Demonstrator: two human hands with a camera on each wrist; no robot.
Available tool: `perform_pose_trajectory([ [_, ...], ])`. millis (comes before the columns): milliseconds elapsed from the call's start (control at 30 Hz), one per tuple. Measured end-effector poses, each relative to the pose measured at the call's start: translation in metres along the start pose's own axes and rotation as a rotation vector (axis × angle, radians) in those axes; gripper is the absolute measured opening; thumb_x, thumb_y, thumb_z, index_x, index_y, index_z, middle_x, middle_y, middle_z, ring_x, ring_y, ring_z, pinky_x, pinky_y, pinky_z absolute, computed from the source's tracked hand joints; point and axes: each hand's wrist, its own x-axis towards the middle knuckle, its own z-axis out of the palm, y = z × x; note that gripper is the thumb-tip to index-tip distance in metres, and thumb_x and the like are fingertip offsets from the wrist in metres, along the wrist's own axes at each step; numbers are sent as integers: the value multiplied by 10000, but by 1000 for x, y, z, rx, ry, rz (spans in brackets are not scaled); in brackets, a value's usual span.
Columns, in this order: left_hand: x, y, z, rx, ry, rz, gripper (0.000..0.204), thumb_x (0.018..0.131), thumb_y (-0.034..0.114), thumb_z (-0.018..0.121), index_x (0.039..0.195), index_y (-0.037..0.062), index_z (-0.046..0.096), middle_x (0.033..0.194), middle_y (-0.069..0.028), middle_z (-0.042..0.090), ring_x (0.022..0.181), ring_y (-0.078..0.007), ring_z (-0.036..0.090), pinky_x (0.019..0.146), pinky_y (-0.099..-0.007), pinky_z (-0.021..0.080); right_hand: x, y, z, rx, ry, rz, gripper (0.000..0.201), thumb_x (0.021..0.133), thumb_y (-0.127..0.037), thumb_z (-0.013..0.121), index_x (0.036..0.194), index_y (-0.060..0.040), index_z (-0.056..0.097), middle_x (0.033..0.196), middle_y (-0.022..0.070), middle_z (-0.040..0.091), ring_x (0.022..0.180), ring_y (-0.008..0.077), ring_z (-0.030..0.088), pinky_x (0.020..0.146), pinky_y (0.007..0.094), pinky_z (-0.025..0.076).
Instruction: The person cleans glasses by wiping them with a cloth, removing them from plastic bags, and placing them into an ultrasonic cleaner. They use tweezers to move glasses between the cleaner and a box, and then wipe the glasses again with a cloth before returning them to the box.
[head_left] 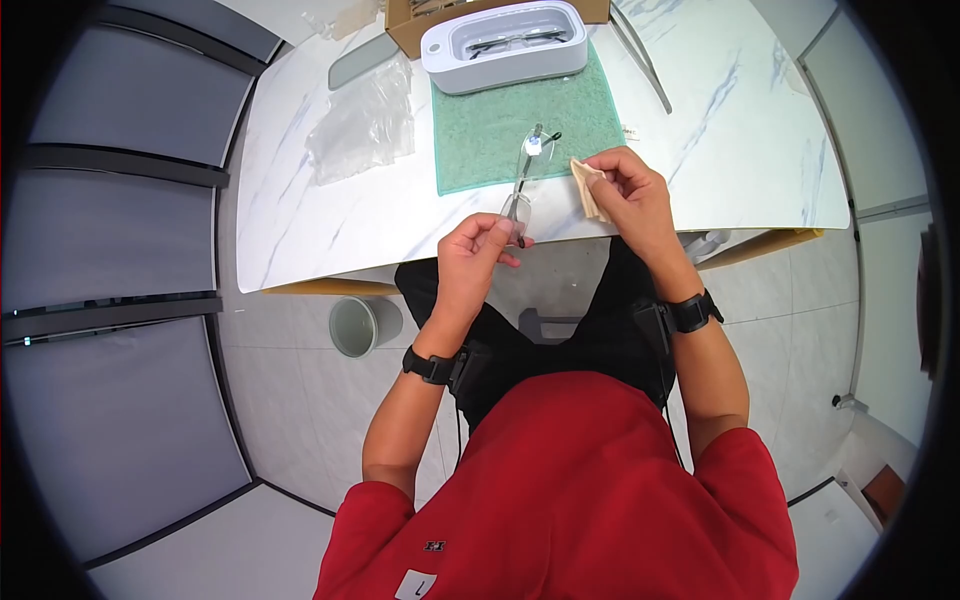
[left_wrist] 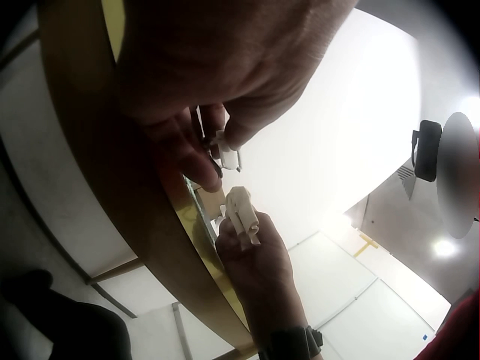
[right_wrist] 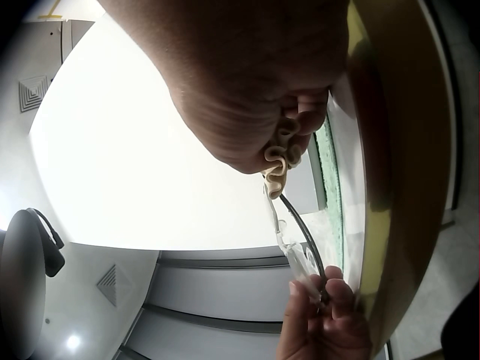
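A pair of glasses with clear lenses (head_left: 537, 147) and dark temples is held near the table's front edge. My left hand (head_left: 468, 262) pinches it at the nearer lens, thumb on top. The far lens points away, over the front part of a green towel (head_left: 480, 150). My right hand (head_left: 640, 205) grips a folded beige cloth (head_left: 587, 192) between thumb and fingers, just right of the glasses. From the right wrist, the cloth (right_wrist: 276, 174) hangs in folds close to the far end of the glasses, and the left hand (right_wrist: 330, 322) holds their other end.
On the towel's far part stands a white ultrasonic cleaner (head_left: 505, 72) with another pair of glasses (head_left: 515, 42) inside. Behind it is a cardboard box (head_left: 403, 30). Clear plastic bags (head_left: 365, 125) lie left, a thin grey metal strip (head_left: 643, 62) right. A bin (head_left: 353, 328) stands on the floor.
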Motion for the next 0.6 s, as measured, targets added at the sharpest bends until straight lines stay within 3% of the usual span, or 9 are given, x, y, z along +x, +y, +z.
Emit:
perform_pose_trajectory([
  [600, -1, 1, 0, -10, -12, 4, 155, 1017, 140, 606, 1030, -5, 661, 955, -87, 711, 898, -191, 729, 680, -268, 563, -1, 3, 0, 4, 5, 16, 158, 916, 3, 640, 1065, 16, 690, 961, -20, 604, 799, 22, 545, 709, 181, 447],
])
